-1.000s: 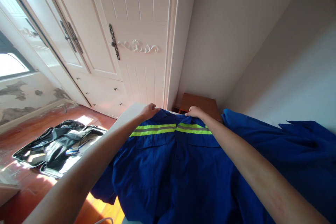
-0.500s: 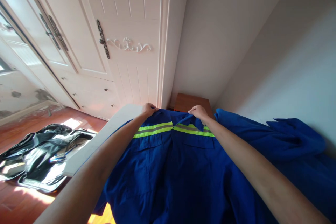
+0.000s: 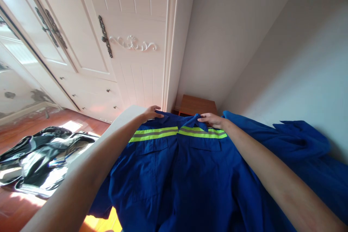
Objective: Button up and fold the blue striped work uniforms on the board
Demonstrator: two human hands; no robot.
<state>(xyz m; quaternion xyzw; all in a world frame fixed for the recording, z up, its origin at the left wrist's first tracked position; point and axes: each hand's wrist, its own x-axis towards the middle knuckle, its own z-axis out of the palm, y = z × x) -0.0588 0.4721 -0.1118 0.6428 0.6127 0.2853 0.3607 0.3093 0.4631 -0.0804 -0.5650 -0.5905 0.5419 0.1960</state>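
A blue work jacket (image 3: 174, 174) with yellow-green and grey reflective stripes is spread out in front of me, its collar end away from me. At the far left shoulder, my left hand (image 3: 152, 113) holds the cloth edge between thumb and fingers. My right hand (image 3: 212, 119) pinches the right side of the collar (image 3: 196, 119), just above the stripe. Two flapped chest pockets lie below the stripes. The jacket's lower part runs out of view.
A white board-like surface (image 3: 127, 115) shows under the jacket's left side. More blue clothing (image 3: 288, 145) lies at right, by the wall. An open suitcase (image 3: 46, 159) with things in it rests on the wooden floor at left. Behind stand a white wardrobe (image 3: 136, 65) and a brown cabinet (image 3: 198, 105).
Both hands have moved outward a little, the left one to the left and the right one to the right. Their fingers look looser, and the striped chest lies flatter and wider.
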